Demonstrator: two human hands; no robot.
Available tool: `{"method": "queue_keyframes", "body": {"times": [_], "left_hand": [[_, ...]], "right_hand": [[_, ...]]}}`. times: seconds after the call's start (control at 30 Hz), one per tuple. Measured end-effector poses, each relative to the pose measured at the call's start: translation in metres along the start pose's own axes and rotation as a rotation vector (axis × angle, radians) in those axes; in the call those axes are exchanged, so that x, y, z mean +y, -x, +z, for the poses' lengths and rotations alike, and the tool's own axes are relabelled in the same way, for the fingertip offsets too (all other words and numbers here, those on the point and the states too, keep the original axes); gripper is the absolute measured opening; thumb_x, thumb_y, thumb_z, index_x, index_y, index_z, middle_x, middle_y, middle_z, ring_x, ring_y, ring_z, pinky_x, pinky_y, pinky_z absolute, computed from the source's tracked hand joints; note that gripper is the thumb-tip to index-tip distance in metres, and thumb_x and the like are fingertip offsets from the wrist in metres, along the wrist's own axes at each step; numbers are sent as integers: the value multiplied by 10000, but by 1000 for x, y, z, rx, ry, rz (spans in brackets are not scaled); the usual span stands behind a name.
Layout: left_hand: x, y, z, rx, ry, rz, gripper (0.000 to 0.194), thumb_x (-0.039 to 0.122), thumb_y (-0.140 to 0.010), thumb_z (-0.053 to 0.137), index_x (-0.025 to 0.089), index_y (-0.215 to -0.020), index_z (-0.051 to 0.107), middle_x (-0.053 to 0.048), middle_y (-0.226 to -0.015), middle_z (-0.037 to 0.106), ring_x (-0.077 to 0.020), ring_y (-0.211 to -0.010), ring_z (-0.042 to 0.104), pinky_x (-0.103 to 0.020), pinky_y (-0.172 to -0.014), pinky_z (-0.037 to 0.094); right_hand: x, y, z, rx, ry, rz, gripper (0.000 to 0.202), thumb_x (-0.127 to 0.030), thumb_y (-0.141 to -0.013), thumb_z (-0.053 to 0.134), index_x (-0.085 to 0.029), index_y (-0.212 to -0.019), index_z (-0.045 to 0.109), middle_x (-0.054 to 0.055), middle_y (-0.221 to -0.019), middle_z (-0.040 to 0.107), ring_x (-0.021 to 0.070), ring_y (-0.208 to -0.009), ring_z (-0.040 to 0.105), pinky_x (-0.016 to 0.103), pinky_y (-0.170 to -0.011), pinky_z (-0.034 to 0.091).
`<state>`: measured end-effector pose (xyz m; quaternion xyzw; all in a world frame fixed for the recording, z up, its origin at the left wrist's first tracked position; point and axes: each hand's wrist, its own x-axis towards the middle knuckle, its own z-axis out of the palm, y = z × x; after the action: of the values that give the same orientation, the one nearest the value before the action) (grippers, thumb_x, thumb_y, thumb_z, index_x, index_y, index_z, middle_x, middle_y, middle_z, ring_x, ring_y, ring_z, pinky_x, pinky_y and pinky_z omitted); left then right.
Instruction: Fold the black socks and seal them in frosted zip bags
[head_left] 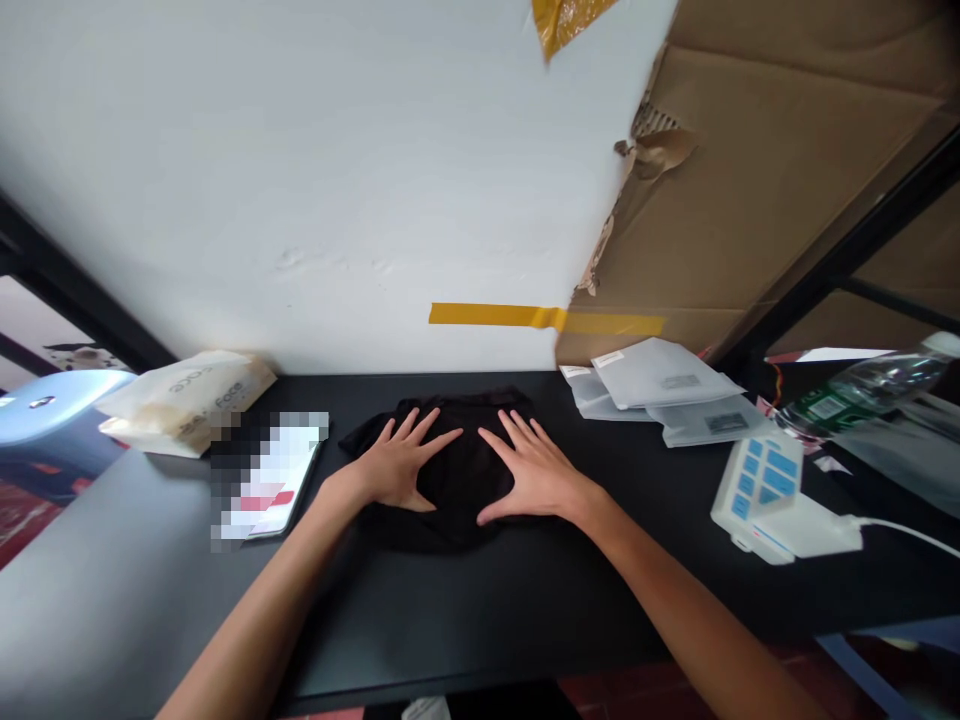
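A black cloth [471, 470] lies spread on the black tabletop [465, 610], its edges hard to tell from the dark surface. My left hand [401, 462] rests on the cloth's left part, fingers fanned out. On the right part lies my right hand [529, 470], also with fingers spread. Both palms face down, with a strip of cloth between the two thumbs. Neither hand grips anything.
A phone [281, 485] and a paper package [187, 400] lie to the left. Translucent packets [660, 385], a white power strip [772, 500] with a cable and a green-labelled bottle [847, 395] are on the right. A white panel [337, 180] and cardboard [772, 180] stand behind.
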<state>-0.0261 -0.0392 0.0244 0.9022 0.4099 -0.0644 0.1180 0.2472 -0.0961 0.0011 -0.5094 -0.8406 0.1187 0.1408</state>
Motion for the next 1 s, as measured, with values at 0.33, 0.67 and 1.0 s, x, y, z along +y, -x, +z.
{"method": "queue_keyframes", "body": {"times": [0.33,0.67,1.0], "left_hand": [[20,-21,8,446,9,-74,625,592,-926,588,274,-1462,537,-149,-1596,415,-409,-1483,347,-666,-1184,241],[-1,-22,8,422,15,-155,649,646,-981,418,270,-1508,466,-126,-1570,455,-372,-1445,415,-586,-1164,333],[-82,-51,-50,0,176,-161,508,656,-731,685,185,-921,668,-59,-847,678,-229,-761,636,-298,-684,455]], "right_hand": [[3,-41,4,174,7,-107,830,-625,-910,604,-201,-1575,343,171,-1630,341,351,-1513,303,569,-1218,273],[5,-52,-14,-43,100,107,1029,-870,-806,490,-129,-1519,448,247,-1598,369,415,-1494,321,568,-1187,290],[53,-124,-76,-364,194,129,657,-381,-697,874,-188,-1288,659,130,-1296,667,302,-1125,651,310,-857,500]]}}
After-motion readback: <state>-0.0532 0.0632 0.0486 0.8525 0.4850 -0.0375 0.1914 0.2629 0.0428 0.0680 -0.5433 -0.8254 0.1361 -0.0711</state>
